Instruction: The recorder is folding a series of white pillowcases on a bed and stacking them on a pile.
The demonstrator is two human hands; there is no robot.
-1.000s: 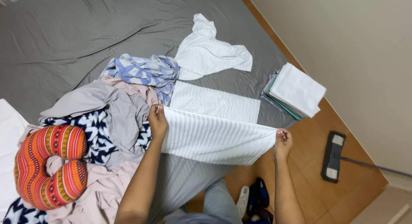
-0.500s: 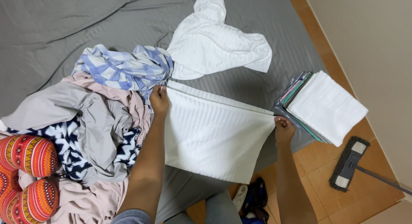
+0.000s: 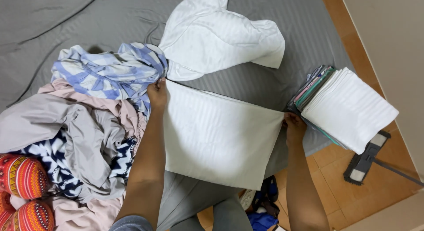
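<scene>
Head view: white striped cloth (image 3: 221,138) lies on the grey bed sheet (image 3: 66,19), already folded at least once, lower edge hanging over the bed edge. Left hand (image 3: 157,93) pinches its top left corner; right hand (image 3: 293,126) pinches the top right corner, fingers closed on fabric. Folded stack (image 3: 349,108) sits just right of the cloth. Crumpled white sheet (image 3: 221,36) above it and laundry heap (image 3: 88,120) left of it look unfolded, so most work seems left.

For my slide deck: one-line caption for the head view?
Both hands, left hand and right hand, spread a folded white cloth on a grey bed.
</scene>
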